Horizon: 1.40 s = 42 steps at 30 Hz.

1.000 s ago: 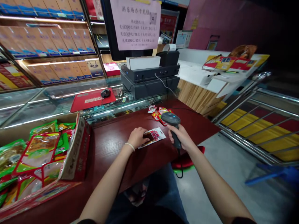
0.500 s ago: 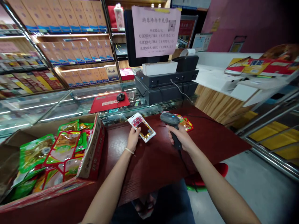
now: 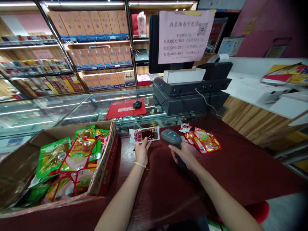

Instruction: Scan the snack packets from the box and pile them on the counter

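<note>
My left hand (image 3: pixel 142 152) pinches a flat snack packet (image 3: pixel 151 133) with white edges, red lettering and a dark brown window, its thumb on the front. My right hand (image 3: pixel 184 154) is wrapped round the handle of a dark grey barcode scanner (image 3: pixel 171 137), which shows a small blue light. The scanner's head points left toward the packet, with a small gap between them. Just beyond my right hand, a red-edged snack packet (image 3: pixel 206 141) and a few smaller packets (image 3: pixel 184 127) lie on the dark red table (image 3: pixel 154 189).
An open cardboard box (image 3: pixel 106 163) of green and red snack packets (image 3: pixel 78 154) stands at the left. Behind the table are a glass counter, a red mouse pad (image 3: pixel 120 108) with a black mouse (image 3: pixel 137 104), and a monitor (image 3: pixel 154 45) with a pink sign. Stocked shelves line the back.
The view has swung left and slightly up. The snack packet has turned from slanted to nearly level, and the scanner is closer to it. More of the packets lying at right now shows.
</note>
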Available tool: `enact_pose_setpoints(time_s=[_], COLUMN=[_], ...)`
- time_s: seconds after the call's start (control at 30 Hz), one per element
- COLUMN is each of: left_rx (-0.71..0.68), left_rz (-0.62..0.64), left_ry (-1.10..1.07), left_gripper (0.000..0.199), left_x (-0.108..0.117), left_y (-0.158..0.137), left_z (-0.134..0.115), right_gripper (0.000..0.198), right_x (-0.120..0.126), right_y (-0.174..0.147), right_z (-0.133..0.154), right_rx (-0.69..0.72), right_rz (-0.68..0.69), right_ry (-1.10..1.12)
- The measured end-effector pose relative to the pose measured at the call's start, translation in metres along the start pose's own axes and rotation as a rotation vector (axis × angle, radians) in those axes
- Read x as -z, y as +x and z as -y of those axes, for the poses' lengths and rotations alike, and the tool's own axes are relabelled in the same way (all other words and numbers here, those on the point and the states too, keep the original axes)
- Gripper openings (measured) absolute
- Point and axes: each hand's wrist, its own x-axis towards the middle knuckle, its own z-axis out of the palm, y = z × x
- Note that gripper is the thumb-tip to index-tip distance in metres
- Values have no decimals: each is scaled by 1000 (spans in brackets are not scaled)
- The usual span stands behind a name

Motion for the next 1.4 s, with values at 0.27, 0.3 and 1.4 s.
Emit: enact_pose_setpoints(time_s=[0.27,0.3,1.4], left_rx=[10,3,-840], left_rz=[-19,-15,-185], left_ry=[86,93,1139], left_gripper=[37,36,44], left_x=[-2,-2,27], left_y=[-4,-4,-71], left_z=[-3,-3,-273], right_gripper=[35,36,38], right_x=[0,0,-77], right_y=[-3,-3,-46], right_z=[-3,-2,78], right_rx=[-35,-33,163], right_rz=[32,33,83], right_ry=[-38,-34,40])
